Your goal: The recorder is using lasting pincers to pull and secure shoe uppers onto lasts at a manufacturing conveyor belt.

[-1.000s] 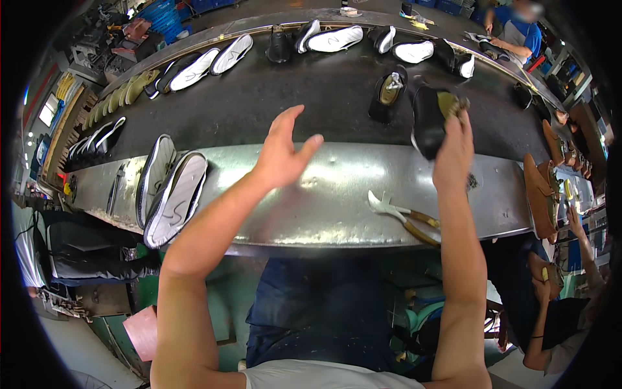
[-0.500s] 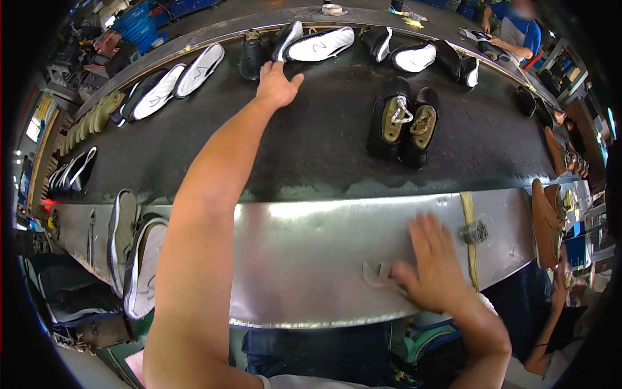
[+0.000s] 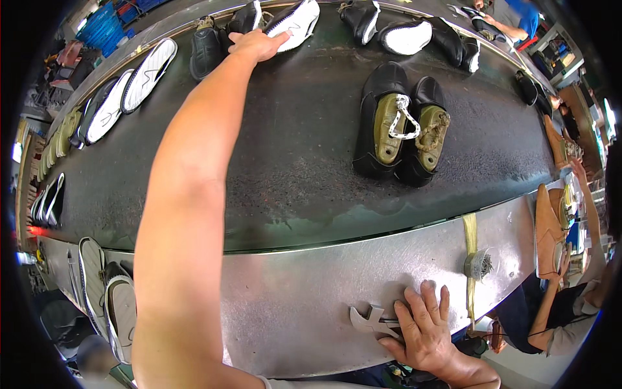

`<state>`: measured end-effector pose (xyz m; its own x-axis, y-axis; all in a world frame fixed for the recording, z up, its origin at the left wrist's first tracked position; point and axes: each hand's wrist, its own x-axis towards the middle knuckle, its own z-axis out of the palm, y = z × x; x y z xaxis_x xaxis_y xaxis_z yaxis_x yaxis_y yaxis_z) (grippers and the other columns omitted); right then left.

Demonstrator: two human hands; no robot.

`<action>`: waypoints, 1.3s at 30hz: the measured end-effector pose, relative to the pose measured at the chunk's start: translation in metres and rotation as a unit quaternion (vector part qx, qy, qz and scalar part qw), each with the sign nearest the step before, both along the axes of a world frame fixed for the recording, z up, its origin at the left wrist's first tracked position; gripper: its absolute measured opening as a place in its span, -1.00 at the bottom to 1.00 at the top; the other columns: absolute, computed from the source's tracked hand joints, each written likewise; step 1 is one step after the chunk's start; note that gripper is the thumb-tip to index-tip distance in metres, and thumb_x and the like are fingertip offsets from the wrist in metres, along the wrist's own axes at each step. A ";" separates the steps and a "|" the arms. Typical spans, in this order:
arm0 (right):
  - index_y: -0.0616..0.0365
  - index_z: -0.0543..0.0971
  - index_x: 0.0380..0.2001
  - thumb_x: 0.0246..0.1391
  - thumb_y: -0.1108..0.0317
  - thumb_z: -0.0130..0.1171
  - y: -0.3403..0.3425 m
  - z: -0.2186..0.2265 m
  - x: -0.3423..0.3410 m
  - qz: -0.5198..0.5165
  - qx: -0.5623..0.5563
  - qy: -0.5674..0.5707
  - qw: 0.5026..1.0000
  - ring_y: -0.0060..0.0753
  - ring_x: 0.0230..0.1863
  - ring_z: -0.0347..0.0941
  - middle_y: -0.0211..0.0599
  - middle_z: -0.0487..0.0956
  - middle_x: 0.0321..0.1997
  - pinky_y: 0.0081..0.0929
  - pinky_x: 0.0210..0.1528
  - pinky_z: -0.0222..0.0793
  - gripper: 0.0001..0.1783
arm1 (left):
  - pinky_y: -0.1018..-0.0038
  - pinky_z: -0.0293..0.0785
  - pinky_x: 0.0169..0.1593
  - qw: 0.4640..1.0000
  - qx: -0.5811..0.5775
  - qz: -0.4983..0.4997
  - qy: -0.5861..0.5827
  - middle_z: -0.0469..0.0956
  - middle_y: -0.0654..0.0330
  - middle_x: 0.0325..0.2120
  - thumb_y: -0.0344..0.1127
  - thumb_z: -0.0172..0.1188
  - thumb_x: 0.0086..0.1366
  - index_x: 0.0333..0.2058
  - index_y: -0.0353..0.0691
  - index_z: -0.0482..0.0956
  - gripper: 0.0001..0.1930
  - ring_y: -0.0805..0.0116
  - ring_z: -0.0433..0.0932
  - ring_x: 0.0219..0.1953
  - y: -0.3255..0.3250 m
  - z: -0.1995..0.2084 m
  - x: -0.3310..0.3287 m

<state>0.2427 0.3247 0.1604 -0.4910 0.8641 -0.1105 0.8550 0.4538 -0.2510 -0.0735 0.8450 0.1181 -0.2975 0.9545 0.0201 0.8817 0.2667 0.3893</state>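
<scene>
My left hand (image 3: 256,45) reaches to the far row of shoes, thumb and fingers spread apart. Its thumb lies against a white-soled shoe (image 3: 295,24) on its side, and the fingers are beside that shoe's dark mate (image 3: 245,18). Whether it bears any of their weight cannot be seen. Left of the hand stands a black shoe (image 3: 206,50). My right hand (image 3: 424,327) rests palm down on the metal ledge (image 3: 285,305), fingers stretched out. Steel pincers (image 3: 369,319) lie beside it, their handles partly under the fingers.
A pair of black shoes on olive lasts (image 3: 389,129) stands mid-bench. A clear cup of small nails (image 3: 478,264) sits by a yellowish strap (image 3: 470,233). Light-soled shoes (image 3: 120,311) lie at near left, brown shoes (image 3: 547,227) at right. Another person's arm (image 3: 541,318) is at the right.
My left hand has moved from beside the black shoe onto the white-soled pair. My right hand has lowered and settled on the ledge by the pincers. The view has shifted.
</scene>
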 end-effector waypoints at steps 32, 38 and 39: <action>0.13 0.39 0.20 -0.13 0.46 0.34 -0.086 0.010 -0.016 -0.018 0.146 -0.060 0.987 0.07 0.23 0.31 -0.09 0.42 0.17 -0.09 0.13 0.34 -0.27 | -0.01 -0.10 0.46 0.938 0.113 -0.276 0.176 -0.05 -0.35 0.40 -0.14 0.41 0.10 0.27 -0.41 0.29 -0.17 -0.36 -0.08 0.45 -0.653 0.113 -0.095; 0.26 0.42 0.11 0.12 0.43 0.17 -0.171 -0.014 -0.026 -0.097 0.075 0.214 0.969 -0.11 -0.10 0.50 -0.11 0.57 -0.13 -0.29 -0.10 0.41 -0.54 | 0.18 0.41 0.19 0.945 -0.152 -0.282 0.057 0.53 -0.19 0.07 0.17 0.25 0.21 0.19 -0.35 0.41 -0.24 -0.10 0.52 0.11 -0.500 0.096 -0.041; 0.31 0.42 0.09 0.16 0.40 0.15 -0.193 -0.015 -0.031 -0.152 -0.052 0.290 0.944 -0.22 -0.21 0.54 -0.12 0.58 -0.21 -0.37 -0.18 0.42 -0.57 | 0.18 0.47 0.12 0.940 -0.159 -0.294 0.069 0.59 -0.16 0.00 0.15 0.25 0.20 0.12 -0.35 0.49 -0.29 -0.10 0.59 0.02 -0.487 0.087 -0.043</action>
<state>0.2119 0.1321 0.1453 -0.2271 0.9738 0.0082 0.6471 0.1572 -0.7460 -0.1162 0.3579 0.2055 0.2683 0.9170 -0.2951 0.9492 -0.1995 0.2433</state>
